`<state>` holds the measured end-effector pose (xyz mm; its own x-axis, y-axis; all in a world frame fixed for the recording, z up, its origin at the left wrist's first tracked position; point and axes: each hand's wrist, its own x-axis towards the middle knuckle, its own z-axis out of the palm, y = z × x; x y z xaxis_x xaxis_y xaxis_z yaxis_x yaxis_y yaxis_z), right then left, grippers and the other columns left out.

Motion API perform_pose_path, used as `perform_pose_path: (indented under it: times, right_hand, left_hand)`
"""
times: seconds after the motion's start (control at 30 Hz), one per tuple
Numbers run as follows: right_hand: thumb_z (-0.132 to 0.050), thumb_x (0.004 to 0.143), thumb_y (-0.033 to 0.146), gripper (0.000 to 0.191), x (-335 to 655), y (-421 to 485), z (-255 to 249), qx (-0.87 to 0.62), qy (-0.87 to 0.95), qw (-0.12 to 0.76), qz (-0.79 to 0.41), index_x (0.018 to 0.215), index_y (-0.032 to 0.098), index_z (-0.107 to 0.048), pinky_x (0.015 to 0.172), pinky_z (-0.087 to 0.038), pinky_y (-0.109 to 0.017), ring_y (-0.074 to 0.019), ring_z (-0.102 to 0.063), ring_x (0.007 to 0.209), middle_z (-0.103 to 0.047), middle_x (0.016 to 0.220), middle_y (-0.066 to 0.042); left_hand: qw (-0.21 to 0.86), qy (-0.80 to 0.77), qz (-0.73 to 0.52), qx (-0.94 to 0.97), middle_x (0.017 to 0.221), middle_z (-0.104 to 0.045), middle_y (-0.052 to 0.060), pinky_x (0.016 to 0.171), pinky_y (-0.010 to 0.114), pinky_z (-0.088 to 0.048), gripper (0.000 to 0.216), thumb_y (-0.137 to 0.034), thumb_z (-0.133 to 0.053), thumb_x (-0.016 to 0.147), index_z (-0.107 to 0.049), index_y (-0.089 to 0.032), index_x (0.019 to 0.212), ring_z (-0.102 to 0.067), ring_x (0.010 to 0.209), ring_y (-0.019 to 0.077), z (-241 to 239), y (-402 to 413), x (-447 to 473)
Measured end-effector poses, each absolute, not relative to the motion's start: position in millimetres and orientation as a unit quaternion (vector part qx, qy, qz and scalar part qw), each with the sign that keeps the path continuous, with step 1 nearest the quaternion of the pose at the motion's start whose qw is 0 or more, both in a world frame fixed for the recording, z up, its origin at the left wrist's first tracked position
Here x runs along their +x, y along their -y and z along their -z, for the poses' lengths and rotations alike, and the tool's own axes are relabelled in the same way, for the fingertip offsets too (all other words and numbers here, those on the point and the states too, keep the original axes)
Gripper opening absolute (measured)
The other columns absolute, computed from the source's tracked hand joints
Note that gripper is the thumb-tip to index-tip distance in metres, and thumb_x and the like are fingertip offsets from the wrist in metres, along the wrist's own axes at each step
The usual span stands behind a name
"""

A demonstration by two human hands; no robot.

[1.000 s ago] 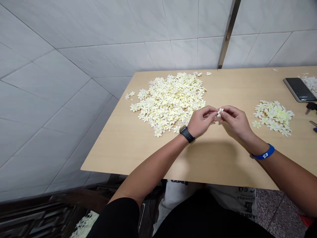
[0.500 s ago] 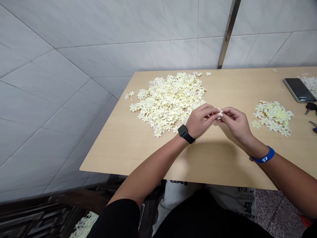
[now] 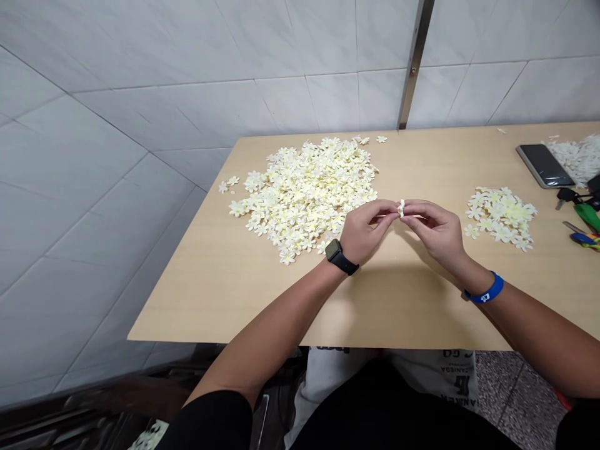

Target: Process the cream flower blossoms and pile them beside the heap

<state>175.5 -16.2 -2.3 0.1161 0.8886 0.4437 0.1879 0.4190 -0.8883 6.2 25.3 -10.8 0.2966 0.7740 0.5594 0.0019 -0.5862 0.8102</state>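
Note:
Between my fingertips, above the wooden table (image 3: 201, 294), is a small white artificial flower (image 3: 401, 209), turned edge-on. My left hand (image 3: 368, 230) pinches it from the left, thumb against fingers, and wears a black watch. From the right my right hand (image 3: 438, 231) pinches the same flower; a blue band circles that wrist. A large pile of white flowers with yellow centres (image 3: 309, 187) spreads just beyond and left of my left hand. To the right of my right hand lies a smaller flower pile (image 3: 504, 215). Any small part within the fingertips is hidden.
A phone (image 3: 544, 165) lies at the right, beside a heap of small white pieces (image 3: 579, 156). Keys (image 3: 568, 196) and a blue-and-green item (image 3: 585, 236) are near it. A tiled wall (image 3: 281, 44) with a metal strip (image 3: 413, 69) borders the table's back.
The flower has turned from partly face-on to edge-on between my fingertips. Both hands stay together pinching it. The whole view has shifted slightly, showing more of the table's right side.

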Motion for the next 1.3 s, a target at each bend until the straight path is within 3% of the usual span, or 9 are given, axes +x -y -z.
perform_pose_path:
  times: [0.2,0.5,0.67,0.73,0.83,0.93,1.03,1.2,1.3]
  right_hand:
    - [-0.077,0.086,0.042,0.015,177.2,17.3,-1.0,-0.478,0.627,0.579,-0.208,0.088,0.027,-0.08,0.091,-0.063,-0.044,-0.0261,-0.073,0.103,-0.078,0.104,-0.009]
    - [-0.071,0.091,0.032,0.012,181.6,13.1,3.1,-0.467,0.696,0.524,-0.153,0.098,0.027,-0.078,0.09,-0.063,-0.043,-0.0245,-0.072,0.103,-0.075,0.11,-0.009]
    - [-0.066,0.089,0.023,0.012,186.5,8.2,4.2,-0.441,0.765,0.455,-0.114,0.096,0.027,-0.075,0.094,-0.06,-0.045,-0.0257,-0.072,0.103,-0.077,0.108,-0.008]
    - [-0.064,0.09,0.022,0.014,187.0,7.9,3.3,-0.45,0.753,0.46,-0.136,0.099,0.027,-0.073,0.095,-0.059,-0.044,-0.0252,-0.072,0.106,-0.076,0.111,-0.008]
    - [-0.068,0.088,0.025,0.016,185.2,8.8,2.5,-0.501,0.669,0.508,-0.208,0.104,0.024,-0.07,0.086,-0.062,-0.039,-0.0222,-0.073,0.098,-0.074,0.11,-0.008]
    - [-0.074,0.085,0.035,0.018,181.3,9.4,3.4,-0.515,0.59,0.515,-0.349,0.095,0.021,-0.069,0.07,-0.061,-0.033,-0.0176,-0.071,0.075,-0.073,0.088,-0.005]
    - [-0.081,0.079,0.048,0.031,177.0,9.7,4.3,-0.48,0.54,0.506,-0.471,0.088,0.019,-0.071,0.065,-0.059,-0.032,-0.0165,-0.069,0.066,-0.072,0.073,-0.003]
    - [-0.088,0.069,0.055,0.041,173.1,10.9,3.3,-0.472,0.498,0.516,-0.513,0.083,0.019,-0.074,0.064,-0.06,-0.034,-0.0168,-0.068,0.062,-0.073,0.069,-0.004]
    - [-0.089,0.069,0.055,0.039,173.0,11.0,3.0,-0.473,0.492,0.528,-0.505,0.078,0.02,-0.075,0.062,-0.059,-0.034,-0.0165,-0.067,0.061,-0.072,0.067,-0.004]
  left_hand:
    - [0.461,-0.245,-0.529,0.669,0.107,-0.077,0.01,0.096,0.033,-0.059,0.019,-0.035,-0.073,0.091,-0.074,-0.017,0.093,-0.074,0.103,0.018,8.9,-23.8,9.7]
    - [0.61,-0.3,-0.472,0.562,0.086,-0.074,0.003,0.088,0.031,-0.062,0.035,-0.047,-0.079,0.083,-0.066,-0.015,0.089,-0.073,0.082,0.0128,6.1,-28.1,10.5]
    - [0.655,-0.348,-0.434,0.512,0.083,-0.073,0.001,0.074,0.026,-0.063,0.032,-0.031,-0.082,0.081,-0.062,-0.017,0.101,-0.071,0.075,0.0109,1.3,-28.2,9.5]
    - [0.66,-0.364,-0.422,0.504,0.088,-0.074,0.002,0.07,0.024,-0.062,0.032,-0.024,-0.082,0.079,-0.065,-0.017,0.105,-0.071,0.074,0.0107,0.6,-29.6,8.9]
    - [0.669,-0.376,-0.439,0.466,0.087,-0.074,0.003,0.078,0.027,-0.063,0.03,-0.02,-0.083,0.076,-0.069,-0.015,0.102,-0.073,0.075,0.0112,2.3,-32.3,9.6]
    - [0.663,-0.382,-0.468,0.442,0.085,-0.074,0.003,0.084,0.03,-0.063,0.027,-0.025,-0.085,0.074,-0.07,-0.013,0.093,-0.073,0.08,0.0126,3.9,-32.2,11.7]
    - [0.642,-0.392,-0.478,0.454,0.084,-0.074,0.003,0.077,0.027,-0.062,0.029,-0.031,-0.086,0.073,-0.071,-0.014,0.09,-0.071,0.077,0.0117,2.4,-28.2,13.8]
    - [0.607,-0.38,-0.497,0.491,0.07,-0.071,-0.002,0.07,0.025,-0.06,0.028,-0.027,-0.082,0.075,-0.066,-0.016,0.095,-0.069,0.065,0.0109,0.1,-20.7,16.4]
    - [0.553,-0.372,-0.522,0.532,0.075,-0.072,-0.001,0.07,0.024,-0.059,0.019,-0.025,-0.079,0.078,-0.066,-0.017,0.088,-0.07,0.069,0.0116,3.5,-19.7,16.5]
